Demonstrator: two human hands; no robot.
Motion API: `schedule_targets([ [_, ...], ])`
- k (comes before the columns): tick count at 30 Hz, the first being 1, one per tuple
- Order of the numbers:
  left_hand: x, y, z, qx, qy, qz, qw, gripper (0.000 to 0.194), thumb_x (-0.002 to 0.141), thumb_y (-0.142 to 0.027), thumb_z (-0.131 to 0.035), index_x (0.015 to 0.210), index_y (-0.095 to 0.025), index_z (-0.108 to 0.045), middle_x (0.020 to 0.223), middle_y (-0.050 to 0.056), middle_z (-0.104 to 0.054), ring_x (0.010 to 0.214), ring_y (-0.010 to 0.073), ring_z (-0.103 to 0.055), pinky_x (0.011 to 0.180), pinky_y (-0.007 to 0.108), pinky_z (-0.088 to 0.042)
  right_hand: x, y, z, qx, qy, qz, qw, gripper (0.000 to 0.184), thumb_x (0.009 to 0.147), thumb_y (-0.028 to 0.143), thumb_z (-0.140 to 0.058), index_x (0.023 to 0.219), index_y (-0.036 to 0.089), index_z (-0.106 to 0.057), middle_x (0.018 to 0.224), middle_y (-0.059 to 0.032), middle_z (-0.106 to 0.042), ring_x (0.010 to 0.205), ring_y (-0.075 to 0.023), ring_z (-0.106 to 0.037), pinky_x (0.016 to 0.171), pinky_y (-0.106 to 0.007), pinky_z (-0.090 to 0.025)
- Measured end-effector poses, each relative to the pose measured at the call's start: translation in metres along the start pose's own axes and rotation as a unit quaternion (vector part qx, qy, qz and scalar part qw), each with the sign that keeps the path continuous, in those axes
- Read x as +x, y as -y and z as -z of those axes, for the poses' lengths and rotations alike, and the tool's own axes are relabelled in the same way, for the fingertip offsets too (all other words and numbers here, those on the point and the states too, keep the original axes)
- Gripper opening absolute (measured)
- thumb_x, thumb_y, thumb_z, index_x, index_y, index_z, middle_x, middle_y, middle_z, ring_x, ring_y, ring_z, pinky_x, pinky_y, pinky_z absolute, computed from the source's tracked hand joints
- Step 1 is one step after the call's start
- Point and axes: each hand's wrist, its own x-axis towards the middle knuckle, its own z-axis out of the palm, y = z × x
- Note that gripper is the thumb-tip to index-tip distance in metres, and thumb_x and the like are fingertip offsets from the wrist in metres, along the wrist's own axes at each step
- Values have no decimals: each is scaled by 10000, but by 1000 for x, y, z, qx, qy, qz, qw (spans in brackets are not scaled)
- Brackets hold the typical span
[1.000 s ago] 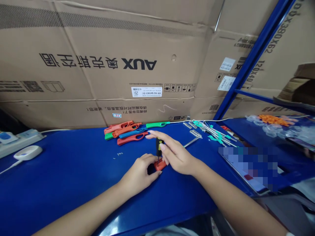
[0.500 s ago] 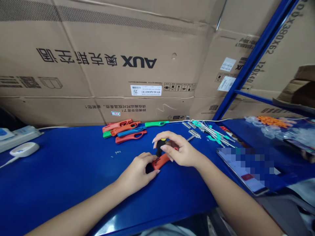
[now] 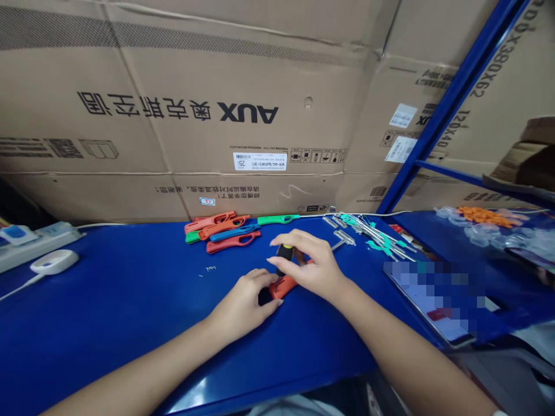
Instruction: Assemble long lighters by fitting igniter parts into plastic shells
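Pinching a red lighter (image 3: 286, 285), the left hand (image 3: 240, 300) helps; the right hand (image 3: 323, 268) pinches a screwdriver (image 3: 285, 252) — loose screws (image 3: 210, 268) aren't in yet.

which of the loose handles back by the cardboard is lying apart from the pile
The green one to the right of the pile; the other green handle is at the pile's left end, partly covered.

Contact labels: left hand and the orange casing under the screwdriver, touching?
Touching. Head view: the left hand has its thumb and forefinger against the orange casing's near end.
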Motion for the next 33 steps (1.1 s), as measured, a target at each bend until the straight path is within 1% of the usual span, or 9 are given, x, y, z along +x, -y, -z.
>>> schedule_targets([
  [3, -1, 1, 0, 3, -6, -1, 1000, 190, 826, -188, -706, 1016, -186, -705, 974, 61, -703, 918, 236, -648, 840, 354, -511, 0, 3, 0, -72, -17, 42, 996, 248, 951, 380, -613, 1081, 187, -699, 910, -63, -684, 699, -133, -615, 669, -265, -522],
  [7, 0, 0, -1, 15, -17, -5, 1000, 103, 819, -207, -717, 918, -183, -699, 921, 49, -685, 881, 228, -648, 808, 340, -513, 2, 4, 3, 90, 95, -12, 991, 337, 1053, 285, -372, 1297, 221, -596, 1097, -73, -688, 696, -98, -635, 620, -231, -536],
  [13, 0, -1, 0, -5, -12, 0, 1000, 220, 816, -176, -713, 1035, -190, -703, 992, 58, -702, 926, 231, -650, 864, 363, -512, 1, -1, 0, -67, -39, 40, 996, 226, 916, 370, -671, 1047, 190, -710, 862, -51, -700, 708, -139, -629, 673, -266, -540],
  [18, 0, 0, 1, 11, -16, -6, 1000, 110, 824, -201, -708, 933, -188, -706, 921, 50, -693, 871, 223, -645, 811, 346, -512, 1, 1, 3, 106, 97, -31, 989, 366, 1053, 303, -380, 1366, 220, -551, 1142, -89, -682, 832, -125, -665, 687, -255, -565],
  [20, 0, 0, 1, 13, -14, -4, 1000, 106, 822, -205, -711, 927, -187, -704, 935, 56, -699, 880, 229, -647, 813, 352, -513, 2, 0, 2, 139, 97, -47, 984, 325, 1031, 328, -455, 1297, 208, -599, 1031, -66, -693, 732, -110, -642, 616, -231, -546],
  [24, 0, 1, 0, 4, -11, -5, 1000, 195, 814, -185, -712, 1009, -191, -705, 995, 65, -713, 930, 245, -657, 847, 364, -517, 2, -1, -2, -27, -31, 1, 999, 238, 900, 385, -686, 1055, 206, -715, 904, -54, -680, 742, -146, -617, 674, -274, -543],
  [26, 1, 0, 0, 6, -15, -9, 1000, 181, 813, -182, -709, 994, -194, -705, 990, 61, -711, 922, 241, -658, 847, 360, -517, 2, 0, 0, -41, -12, 20, 999, 261, 954, 360, -611, 1154, 213, -691, 985, -70, -690, 868, -169, -643, 773, -295, -548],
  [30, 1, 0, 0, 15, -21, -2, 1000, 55, 818, -197, -700, 871, -187, -697, 911, 50, -695, 848, 228, -652, 785, 341, -514, 3, 1, 2, 107, 101, -15, 989, 354, 1057, 271, -366, 1340, 230, -575, 1079, -59, -690, 882, -130, -649, 762, -264, -553],
  [33, 1, 0, -1, 7, -11, 1, 1000, 87, 818, -191, -694, 905, -186, -706, 919, 54, -707, 858, 233, -653, 787, 344, -513, 3, 1, -2, 57, 29, -7, 998, 219, 966, 347, -595, 1101, 203, -690, 903, -36, -667, 705, -121, -596, 650, -252, -534],
])
